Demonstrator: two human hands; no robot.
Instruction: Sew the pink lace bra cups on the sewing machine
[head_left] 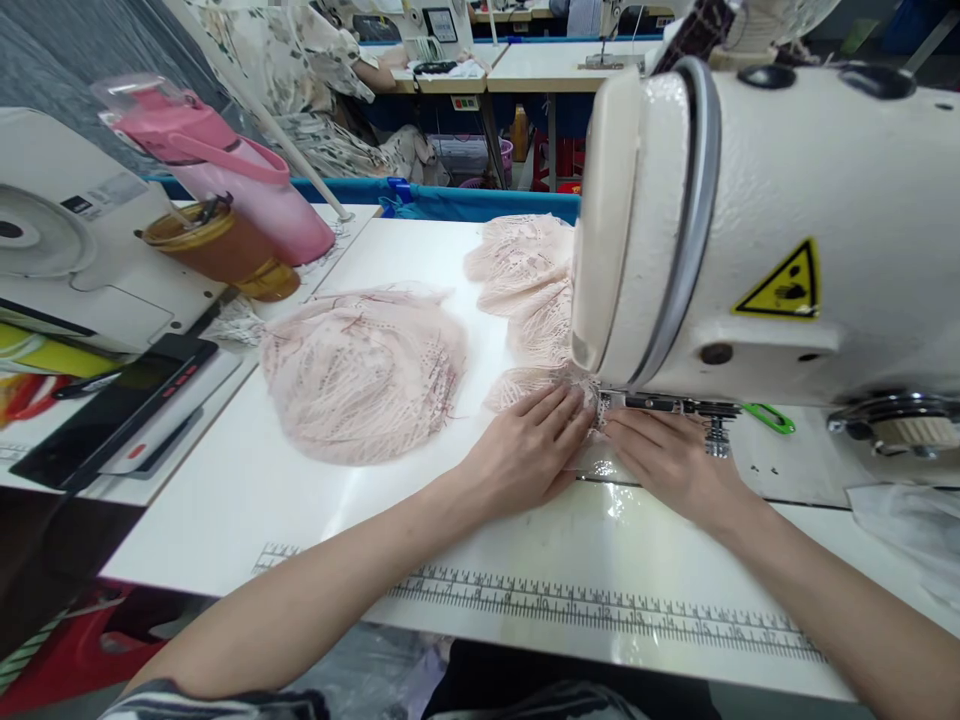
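Pale pink lace fabric (pixel 529 300) lies gathered in ruffles on the sewing table, its near end at the needle area of a white sewing machine (pixel 757 220). My left hand (pixel 531 440) rests flat on that near end, fingers stretched toward the presser foot. Just right of the foot, my right hand (pixel 667 455) lies low with straight fingers, their tips at the fabric edge; its thumb is hidden. The machine head covers part of the lace. To the left sits a separate round heap of the same pink lace (pixel 364 375).
A pink bottle (pixel 240 185), a brown cup (pixel 225 250) and a black flat device (pixel 116 410) stand at left by another machine. A green thread snipper (pixel 769 418) lies behind my right hand. A ruler strip (pixel 600 605) runs along the front edge. Another person's sleeve (pixel 315 60) shows beyond.
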